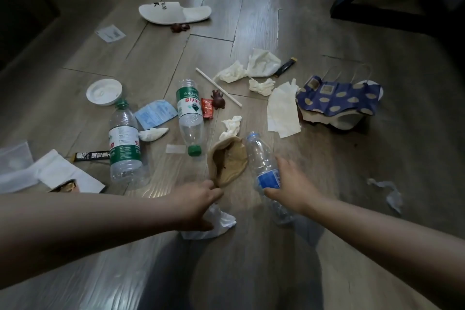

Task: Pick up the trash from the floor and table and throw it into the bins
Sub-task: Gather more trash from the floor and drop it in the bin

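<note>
- Crumpled white plastic [221, 221] lies on the floor beneath my left hand [198, 206].
- Left fingers pinch the crushed tan paper cup [226, 161].
- Right hand [292, 184] grips the clear blue-labelled bottle [263, 158] just beside it.

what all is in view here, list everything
green-label bottles: 2, clear, lying left of centre on the floor
blue-label bottle: 1, clear, in the right hand
tan paper piece: 1, tan, centre
tissues: several, white, crumpled, right of centre
white wad: 1, white, under the left hand
slipper: 1, white, far floor
lid: 1, white, left
straw: 1, white, centre
paper bag: 1, blue with tan spots, right
mask packet: 1, light blue, between the green-label bottles
sachet: 1, red, centre
figurines: 2, brown, one by the sachet, one by the slipper
left hand: 1, fingers pinch the tan paper piece
right hand: 1, grips the blue-label bottle
</note>
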Available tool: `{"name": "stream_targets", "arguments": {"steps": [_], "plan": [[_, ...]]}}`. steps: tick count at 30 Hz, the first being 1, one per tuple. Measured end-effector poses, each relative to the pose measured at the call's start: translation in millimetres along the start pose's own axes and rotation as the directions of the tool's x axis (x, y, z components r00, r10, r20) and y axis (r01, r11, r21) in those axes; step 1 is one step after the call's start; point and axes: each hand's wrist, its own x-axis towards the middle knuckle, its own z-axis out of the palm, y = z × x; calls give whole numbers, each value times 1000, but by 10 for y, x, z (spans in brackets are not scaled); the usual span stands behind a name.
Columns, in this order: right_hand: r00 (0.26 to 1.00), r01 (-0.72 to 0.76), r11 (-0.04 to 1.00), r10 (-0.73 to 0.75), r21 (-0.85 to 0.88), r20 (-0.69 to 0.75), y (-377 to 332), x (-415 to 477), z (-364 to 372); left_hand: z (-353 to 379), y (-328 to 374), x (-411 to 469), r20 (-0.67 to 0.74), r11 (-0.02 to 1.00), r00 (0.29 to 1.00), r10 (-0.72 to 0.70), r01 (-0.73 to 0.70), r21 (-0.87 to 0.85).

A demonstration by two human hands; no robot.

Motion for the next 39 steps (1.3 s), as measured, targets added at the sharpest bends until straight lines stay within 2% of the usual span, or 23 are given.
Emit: {"name": "stream_targets", "arguments": {"steps": [4,11,15,18,20,23,25,28,31,34,39], "plan": [[1000,0,1000,1,30,-5,26,26,-7,23,38,79,59,996,996,65,-69,54],[998,-45,994,40,99,50,109,89,37,63,141,197,128,994,991,37,-50,94],[995,-97,987,94,127,31,206,112,39,-26,61,194,166,999,986,-21,25,-24],[991,-136,982,134,130,27,268,117,33,-180,17,171,67,996,997,-31,36,-84],[991,-137,982,135,129,20,298,132,32,-330,33,166,-69,998,997,-16,12,-54],[990,-138,982,136,129,21,318,165,28,-571,66,215,-348,998,936,48,-58,-18],[989,-145,981,143,129,21,315,189,25,-675,41,322,-422,1000,906,30,-27,14],[989,-145,981,143,131,24,300,221,24,-707,-59,566,-369,989,920,-130,145,13],[990,-143,980,140,140,27,308,240,40,-641,-139,689,-340,956,900,-275,219,-193],[990,-138,980,136,140,27,328,240,63,-604,-172,683,-269,919,907,-325,235,-316],[990,-144,976,142,164,18,307,282,84,-542,-192,744,-208,914,909,-361,301,-273]]}}
